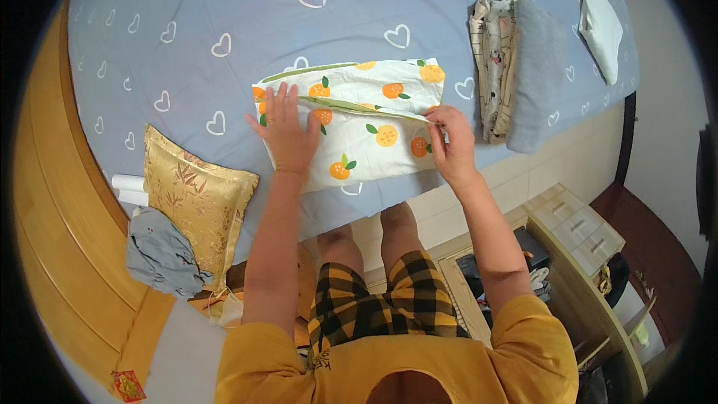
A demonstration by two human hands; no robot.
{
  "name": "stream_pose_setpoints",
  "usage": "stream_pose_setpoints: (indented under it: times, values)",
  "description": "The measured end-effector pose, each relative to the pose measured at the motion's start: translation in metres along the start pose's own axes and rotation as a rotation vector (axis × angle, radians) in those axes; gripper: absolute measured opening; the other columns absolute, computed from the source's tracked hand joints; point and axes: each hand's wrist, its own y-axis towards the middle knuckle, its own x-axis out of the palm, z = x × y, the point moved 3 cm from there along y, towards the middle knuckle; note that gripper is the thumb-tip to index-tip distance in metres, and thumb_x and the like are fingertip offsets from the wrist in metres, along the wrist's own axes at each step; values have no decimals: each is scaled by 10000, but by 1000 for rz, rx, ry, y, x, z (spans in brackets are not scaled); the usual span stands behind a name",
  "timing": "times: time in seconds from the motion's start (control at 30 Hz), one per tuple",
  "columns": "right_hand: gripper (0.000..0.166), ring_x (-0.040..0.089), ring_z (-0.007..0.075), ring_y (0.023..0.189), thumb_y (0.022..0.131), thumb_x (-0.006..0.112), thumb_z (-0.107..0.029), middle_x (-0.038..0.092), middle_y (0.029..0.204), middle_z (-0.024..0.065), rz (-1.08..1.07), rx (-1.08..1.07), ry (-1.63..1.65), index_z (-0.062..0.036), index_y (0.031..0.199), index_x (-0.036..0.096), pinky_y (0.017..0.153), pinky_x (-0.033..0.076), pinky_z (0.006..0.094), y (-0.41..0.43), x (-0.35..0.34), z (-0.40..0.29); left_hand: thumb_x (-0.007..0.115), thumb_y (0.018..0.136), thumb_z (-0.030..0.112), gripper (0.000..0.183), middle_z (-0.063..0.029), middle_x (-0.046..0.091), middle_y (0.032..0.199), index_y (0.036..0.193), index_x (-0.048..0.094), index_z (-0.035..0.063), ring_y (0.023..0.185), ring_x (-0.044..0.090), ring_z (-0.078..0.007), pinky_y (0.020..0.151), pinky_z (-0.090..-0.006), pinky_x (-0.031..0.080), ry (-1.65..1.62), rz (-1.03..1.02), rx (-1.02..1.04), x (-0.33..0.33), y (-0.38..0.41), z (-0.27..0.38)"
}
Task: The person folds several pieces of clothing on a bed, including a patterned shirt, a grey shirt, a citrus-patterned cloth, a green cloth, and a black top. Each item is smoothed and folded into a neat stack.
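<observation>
A white cloth printed with oranges and green leaves [370,143] lies folded on the bed in front of me. Green shows along its inner edges, and one folded layer crosses its middle at a slant. My left hand [289,129] rests flat on the cloth's left end with the fingers spread. At the right end, my right hand [451,143] pinches the slanting upper edge between thumb and fingers. The underside of the cloth is hidden.
A blue bedsheet with white hearts [224,11] covers the bed. To the right lie folded patterned clothes [493,67], a grey folded towel-like cloth [535,78] and a white folded cloth [600,31]. A gold cushion [196,196] and crumpled grey-blue cloth [160,249] lie left. Drawers [578,227] stand lower right.
</observation>
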Motion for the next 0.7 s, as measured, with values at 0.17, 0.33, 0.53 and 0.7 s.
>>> stream_pose_setpoints:
  times: [0.17,0.33,0.53,0.7]
  values:
    - [86,579,169,712,851,558,-11,589,877,94,68,249,257,-13,936,543,619,454,255,-13,-2,9,601,782,117,191,-33,571,1077,970,589,88,1056,499,-266,1001,-534,269,-59,-175,160,-41,6,-47]
    - [166,596,241,791,870,552,-56,604,943,127,177,301,131,2,1026,544,695,468,309,35,4,35,580,798,62,201,-91,583,1067,997,608,49,979,530,-285,925,-396,372,-165,-370,37,-75,50,-36]
    - [354,475,354,1116,817,547,1,488,1231,202,119,-51,-4,21,1163,476,925,383,430,55,40,-7,523,856,149,379,-155,485,1268,1211,493,19,1215,425,-327,1023,-497,284,-119,84,207,-28,47,-5]
    - [563,290,287,1336,877,527,-261,351,1430,63,-435,-247,-334,-78,1376,344,1076,210,507,19,115,7,498,879,254,560,-88,279,1469,1391,334,95,1371,225,-277,1083,-553,124,5,-279,295,30,9,26]
